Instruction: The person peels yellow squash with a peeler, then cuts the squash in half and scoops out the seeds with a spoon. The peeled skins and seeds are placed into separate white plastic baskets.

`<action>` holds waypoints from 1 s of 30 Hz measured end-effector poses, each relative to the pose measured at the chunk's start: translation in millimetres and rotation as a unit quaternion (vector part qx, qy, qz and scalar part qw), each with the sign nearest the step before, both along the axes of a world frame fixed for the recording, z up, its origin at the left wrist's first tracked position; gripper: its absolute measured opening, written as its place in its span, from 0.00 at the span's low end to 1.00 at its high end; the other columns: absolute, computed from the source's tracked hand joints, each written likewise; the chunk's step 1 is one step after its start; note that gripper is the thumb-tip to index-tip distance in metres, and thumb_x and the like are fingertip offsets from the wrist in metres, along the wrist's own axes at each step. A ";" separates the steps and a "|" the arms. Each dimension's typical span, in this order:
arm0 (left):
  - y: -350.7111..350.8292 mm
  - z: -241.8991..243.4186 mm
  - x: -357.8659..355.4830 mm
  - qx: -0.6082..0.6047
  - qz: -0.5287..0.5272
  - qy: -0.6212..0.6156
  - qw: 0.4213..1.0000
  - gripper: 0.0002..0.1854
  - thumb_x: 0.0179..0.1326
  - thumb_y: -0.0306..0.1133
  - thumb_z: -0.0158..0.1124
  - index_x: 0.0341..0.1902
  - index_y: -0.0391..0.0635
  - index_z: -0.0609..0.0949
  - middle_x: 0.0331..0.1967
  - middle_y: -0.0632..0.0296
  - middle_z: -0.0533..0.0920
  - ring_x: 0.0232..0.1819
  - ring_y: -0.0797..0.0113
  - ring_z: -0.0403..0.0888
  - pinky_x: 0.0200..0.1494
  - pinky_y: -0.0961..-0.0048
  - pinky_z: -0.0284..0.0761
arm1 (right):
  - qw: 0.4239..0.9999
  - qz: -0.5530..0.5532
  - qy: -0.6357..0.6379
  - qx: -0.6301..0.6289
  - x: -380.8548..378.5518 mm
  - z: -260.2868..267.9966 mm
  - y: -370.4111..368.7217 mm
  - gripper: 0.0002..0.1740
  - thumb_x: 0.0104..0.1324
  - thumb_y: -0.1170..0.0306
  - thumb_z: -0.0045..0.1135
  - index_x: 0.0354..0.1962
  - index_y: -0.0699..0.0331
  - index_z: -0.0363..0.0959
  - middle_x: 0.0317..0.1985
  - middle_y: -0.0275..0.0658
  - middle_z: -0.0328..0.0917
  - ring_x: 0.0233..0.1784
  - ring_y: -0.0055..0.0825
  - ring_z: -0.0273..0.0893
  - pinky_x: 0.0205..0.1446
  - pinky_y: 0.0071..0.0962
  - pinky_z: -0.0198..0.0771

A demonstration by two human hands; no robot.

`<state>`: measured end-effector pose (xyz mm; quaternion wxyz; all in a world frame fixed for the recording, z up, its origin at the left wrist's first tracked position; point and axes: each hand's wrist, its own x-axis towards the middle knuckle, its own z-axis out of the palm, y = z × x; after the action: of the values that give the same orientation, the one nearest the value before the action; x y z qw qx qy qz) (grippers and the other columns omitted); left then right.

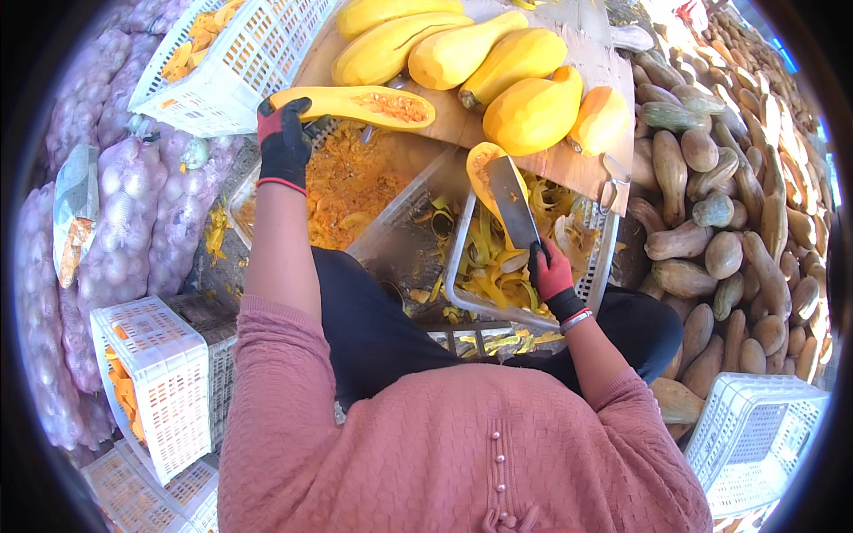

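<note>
My left hand [285,136], in a red and black work glove, grips the neck end of a peeled squash half [340,102]. Its cut side shows orange seed pulp in the hollow. The half is above a bin of orange pulp [356,180]. My right hand [554,270], gloved alike, holds a broad-bladed knife [514,203] by its handle. Behind the blade is a second peeled squash half [481,160], partly hidden; whether the blade touches it I cannot tell. Below them sits a white crate [456,266] of yellow peel strips [490,256].
Several whole peeled squashes [533,120] lie on a wooden board [453,123], with a peeler [614,183] at its right corner. White crates of orange pieces [266,53] stand at left, beside mesh sacks of onions [123,206]. Unpeeled squashes [686,240] are heaped at right, near another white crate [753,426].
</note>
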<state>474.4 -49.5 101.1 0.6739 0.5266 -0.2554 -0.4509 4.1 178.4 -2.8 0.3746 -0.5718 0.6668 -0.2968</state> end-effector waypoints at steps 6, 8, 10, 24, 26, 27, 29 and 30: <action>4.3 11.3 -18.8 -0.031 0.018 0.013 0.999 0.26 0.55 0.17 0.66 0.58 0.39 0.70 0.47 0.45 0.81 0.41 0.46 0.86 0.36 0.52 0.91 | 0.997 -0.008 0.057 -0.057 -38.1 -30.3 27.8 0.17 0.74 0.67 0.52 0.55 0.66 0.75 0.28 0.45 0.81 0.28 0.36 0.80 0.35 0.34 0.74; 11.1 15.4 -8.4 -0.060 0.001 -0.002 0.998 0.25 0.56 0.18 0.66 0.57 0.37 0.71 0.47 0.46 0.81 0.42 0.47 0.86 0.36 0.53 0.91 | 0.986 -0.110 -0.108 0.071 -37.8 -31.1 35.1 0.17 0.76 0.64 0.51 0.57 0.62 0.74 0.25 0.39 0.77 0.21 0.30 0.75 0.25 0.31 0.69; 18.1 24.6 -4.4 -0.086 -0.013 -0.024 0.996 0.23 0.57 0.20 0.65 0.56 0.33 0.72 0.46 0.47 0.81 0.42 0.49 0.86 0.37 0.54 0.91 | 0.956 -0.197 -0.181 0.122 -39.8 -35.6 37.9 0.17 0.77 0.59 0.49 0.56 0.59 0.73 0.22 0.35 0.72 0.14 0.28 0.68 0.16 0.32 0.64; 69.1 50.9 57.5 -0.130 0.098 -0.142 0.976 0.20 0.57 0.30 0.72 0.53 0.37 0.80 0.43 0.55 0.85 0.40 0.61 0.87 0.38 0.63 0.88 | 0.978 0.099 0.182 -0.037 61.7 13.7 -86.0 0.21 0.71 0.61 0.54 0.57 0.61 0.76 0.54 0.53 0.80 0.58 0.52 0.78 0.63 0.44 0.72; 69.5 53.2 63.7 -0.136 0.137 -0.114 0.975 0.18 0.55 0.25 0.73 0.50 0.37 0.82 0.40 0.58 0.85 0.35 0.65 0.84 0.33 0.71 0.82 | 0.986 0.138 0.075 -0.054 118.7 17.9 -131.6 0.20 0.71 0.60 0.53 0.54 0.64 0.76 0.53 0.53 0.82 0.58 0.52 0.79 0.62 0.41 0.73; 69.8 59.0 56.9 -0.106 0.144 -0.100 0.979 0.17 0.56 0.26 0.73 0.49 0.37 0.82 0.39 0.59 0.85 0.35 0.66 0.84 0.34 0.71 0.81 | 0.987 0.143 0.032 -0.064 141.3 12.6 -156.1 0.20 0.72 0.59 0.53 0.53 0.63 0.76 0.51 0.54 0.82 0.57 0.52 0.79 0.62 0.41 0.73; 68.6 56.3 65.9 -0.127 0.143 -0.064 0.979 0.16 0.56 0.26 0.72 0.49 0.37 0.82 0.39 0.60 0.85 0.37 0.67 0.83 0.37 0.70 0.80 | 0.991 0.119 0.063 -0.025 203.0 17.8 -191.8 0.27 0.70 0.54 0.56 0.56 0.67 0.73 0.52 0.59 0.81 0.58 0.54 0.79 0.61 0.42 0.73; 63.1 53.4 66.5 -0.149 0.147 -0.056 0.976 0.15 0.57 0.26 0.72 0.48 0.37 0.82 0.38 0.60 0.85 0.37 0.67 0.83 0.39 0.71 0.79 | 0.991 0.100 0.082 0.029 225.9 14.0 -211.9 0.31 0.68 0.52 0.58 0.57 0.69 0.72 0.53 0.60 0.81 0.59 0.53 0.79 0.62 0.41 0.73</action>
<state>540.8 13.5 154.5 0.7884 0.4765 -0.2769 -0.2732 230.0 -33.5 11.2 0.3627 -0.6472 0.6429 -0.1905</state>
